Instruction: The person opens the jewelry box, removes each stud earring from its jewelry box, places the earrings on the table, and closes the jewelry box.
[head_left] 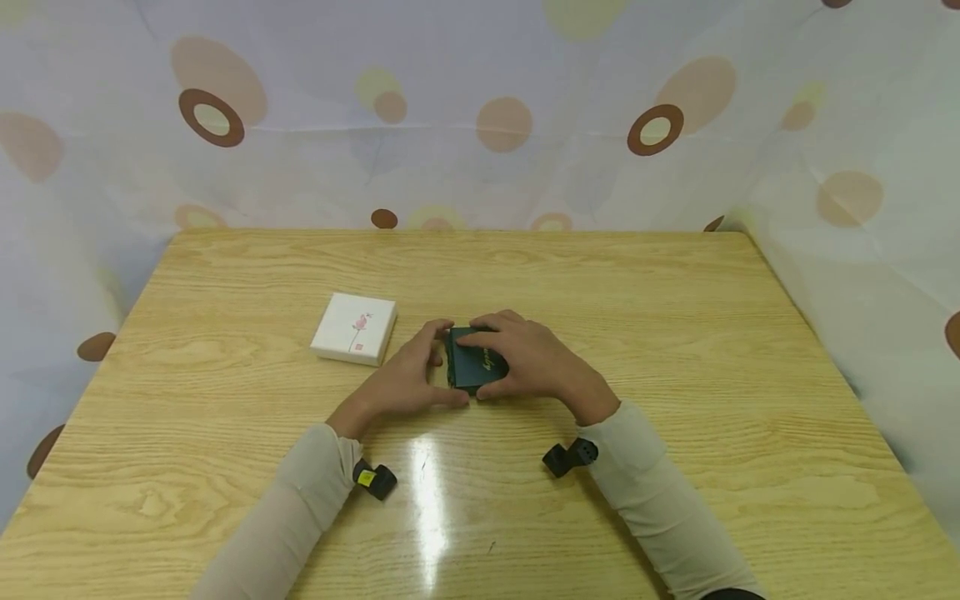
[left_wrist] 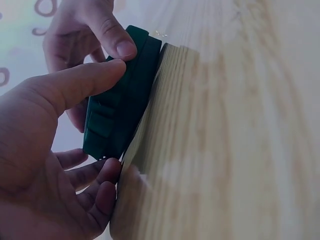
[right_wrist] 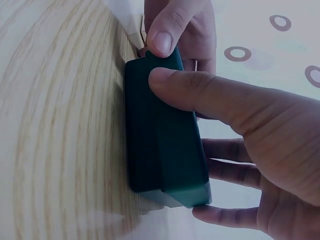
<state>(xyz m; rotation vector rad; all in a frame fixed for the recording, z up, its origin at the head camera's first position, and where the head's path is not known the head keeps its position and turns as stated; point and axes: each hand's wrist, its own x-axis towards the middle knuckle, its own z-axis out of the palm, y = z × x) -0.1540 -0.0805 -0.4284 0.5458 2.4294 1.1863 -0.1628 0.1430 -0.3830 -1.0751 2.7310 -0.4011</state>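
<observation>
A small dark green gift box (head_left: 468,368) with gold lettering on its lid sits on the table between both hands. My left hand (head_left: 405,379) holds its left end, thumb on the near side and fingers round toward the far side. From the right, my right hand (head_left: 534,357) grips the box with its thumb at the near edge, one finger lying over the top and others at the far side. A lid step shows along the green box (right_wrist: 167,145) in the right wrist view. In the left wrist view, folded ribbon-like material (left_wrist: 100,120) shows on its end.
A white square box (head_left: 354,329) with a pink flower print stands on the wooden table (head_left: 637,292), left of and slightly behind the left hand. A patterned cloth (head_left: 450,150) hangs behind the table's back edge.
</observation>
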